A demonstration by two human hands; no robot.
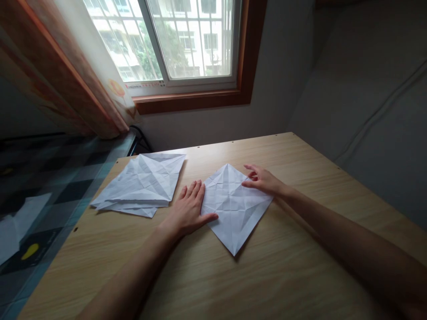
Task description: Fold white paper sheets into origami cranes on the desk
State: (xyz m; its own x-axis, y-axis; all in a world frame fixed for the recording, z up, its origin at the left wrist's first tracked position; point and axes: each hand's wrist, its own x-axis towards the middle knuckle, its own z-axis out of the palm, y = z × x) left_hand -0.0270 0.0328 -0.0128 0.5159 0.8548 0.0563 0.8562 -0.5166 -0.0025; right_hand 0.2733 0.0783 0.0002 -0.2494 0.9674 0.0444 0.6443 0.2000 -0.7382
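Note:
A square sheet of white paper, crossed by a grid of creases, lies on the wooden table with one corner toward me. My left hand rests flat at its left corner, fingers stretched out and the thumb on the sheet's lower left edge. Over the upper right edge, my right hand hovers or lightly touches the paper. Its thumb and fingers are apart, and I see nothing held between them. Part of the sheet's left and right corners is hidden by the hands.
A loose stack of creased white papers sits at the table's far left. The wooden table ends at the wall under a barred window. On the left are a checkered surface with more white paper and a curtain.

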